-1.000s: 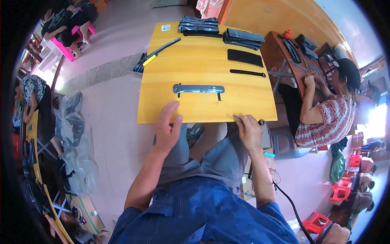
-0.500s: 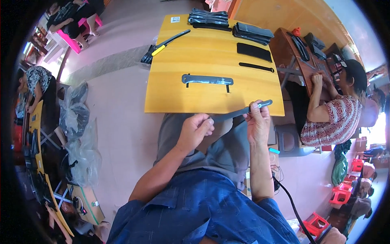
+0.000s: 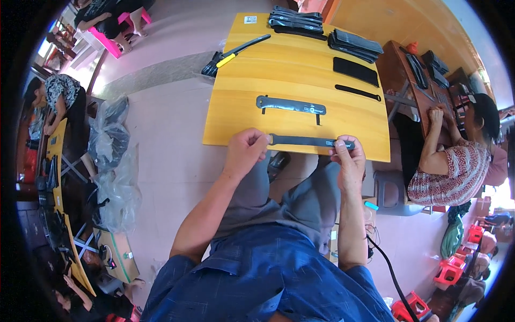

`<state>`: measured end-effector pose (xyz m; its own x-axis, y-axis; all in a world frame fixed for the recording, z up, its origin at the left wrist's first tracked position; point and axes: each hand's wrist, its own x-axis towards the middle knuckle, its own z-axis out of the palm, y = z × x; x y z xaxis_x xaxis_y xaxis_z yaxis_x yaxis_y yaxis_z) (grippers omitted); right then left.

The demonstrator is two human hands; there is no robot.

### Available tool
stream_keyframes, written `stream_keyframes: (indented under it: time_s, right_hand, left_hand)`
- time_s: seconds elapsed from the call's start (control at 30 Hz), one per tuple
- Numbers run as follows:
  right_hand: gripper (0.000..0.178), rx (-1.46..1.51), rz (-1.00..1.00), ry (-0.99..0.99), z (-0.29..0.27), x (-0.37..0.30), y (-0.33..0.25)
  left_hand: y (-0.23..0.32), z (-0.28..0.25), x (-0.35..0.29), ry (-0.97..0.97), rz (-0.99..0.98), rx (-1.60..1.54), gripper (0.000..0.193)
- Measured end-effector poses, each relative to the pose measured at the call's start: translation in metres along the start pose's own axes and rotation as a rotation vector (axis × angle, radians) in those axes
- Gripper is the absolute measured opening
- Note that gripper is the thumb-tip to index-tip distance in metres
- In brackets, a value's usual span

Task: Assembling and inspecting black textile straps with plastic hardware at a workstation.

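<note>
A long dark strap (image 3: 303, 140) with white print stretches nearly level between my hands, over the near edge of the yellow table (image 3: 222, 126). My left hand (image 3: 248, 152) pinches its looped end. My right hand (image 3: 350, 161) grips the other end, thumb on top. Just beyond lies a flat grey pouch-like strip (image 3: 292, 105) with two short black tabs sticking out below it. Farther right on the table are a thin black strap (image 3: 358, 92) and a black rectangular pad (image 3: 355, 72).
At the table's back stand a bundle of dark straps (image 3: 296, 20) and a stack of dark strips (image 3: 355, 45). A yellow-and-black tool (image 3: 241, 51) overhangs the left edge. A seated person (image 3: 448, 166) works at right; a black cable (image 3: 389, 265) runs beside my right arm.
The strap has gone from slanting to nearly level and straight. My left hand has risen to the table edge, and my right hand has moved slightly right. The whole view has shifted.
</note>
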<state>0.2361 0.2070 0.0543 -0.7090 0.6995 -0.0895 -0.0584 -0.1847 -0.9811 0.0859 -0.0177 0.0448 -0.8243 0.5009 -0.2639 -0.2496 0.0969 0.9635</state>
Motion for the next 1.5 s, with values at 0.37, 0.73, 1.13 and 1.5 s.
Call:
stream_keyframes:
  time_s: [0.37, 0.73, 1.13, 1.5]
  right_hand:
    - [0.012, -0.332, -0.104, -0.128, 0.024, 0.065, 0.006]
    - [0.008, -0.478, -0.037, -0.186, 0.029, 0.102, 0.017]
    - [0.008, -0.470, 0.026, -0.174, 0.030, 0.109, 0.023]
    - [0.007, -0.459, 0.034, -0.169, 0.032, 0.110, 0.023]
  left_hand:
    - [0.018, -0.022, 0.059, 0.084, 0.031, 0.300, 0.019]
    - [0.025, -0.021, 0.089, 0.147, 0.113, 0.712, 0.019]
    - [0.028, -0.021, 0.105, 0.090, 0.104, 0.778, 0.020]
    - [0.024, -0.024, 0.106, 0.090, 0.152, 0.776, 0.017]
